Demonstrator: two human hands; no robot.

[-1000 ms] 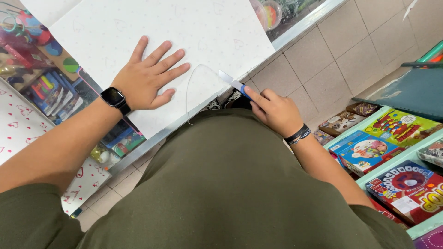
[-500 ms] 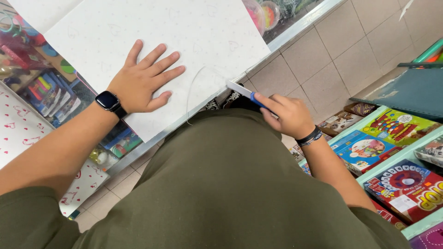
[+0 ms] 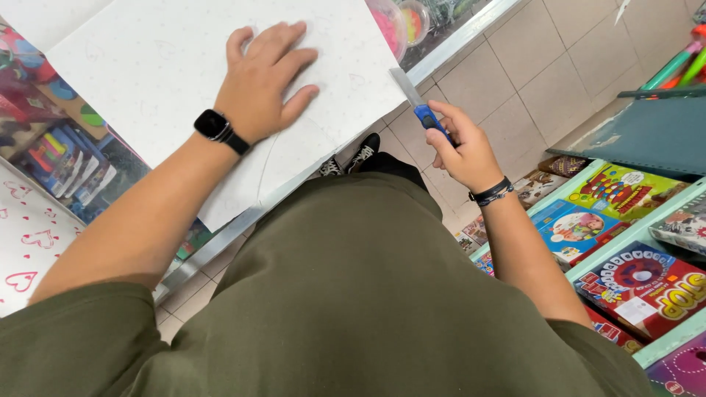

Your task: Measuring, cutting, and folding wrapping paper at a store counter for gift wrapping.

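Your right hand (image 3: 463, 151) is clenched around the blue handle of a utility knife with a grey extended blade (image 3: 418, 103); the blade points up and away from you, its tip just beside the right edge of the large white sheet of patterned paper (image 3: 162, 66) and clear of its surface. A dark band sits on that wrist. Your left hand (image 3: 261, 81) lies flat, fingers spread and released, palm pressing on the white sheet near its middle; a black wristwatch (image 3: 218, 129) is on that wrist. The sheet rests on the glass-topped worktop (image 3: 456, 37), with a faint curved line running from below your left hand to the near edge. Under the glass, colourful goods show. To your right, a pale green shelf (image 3: 662, 345) holds boxed games in bright colours (image 3: 640, 283). The floor is beige tile (image 3: 515, 73).
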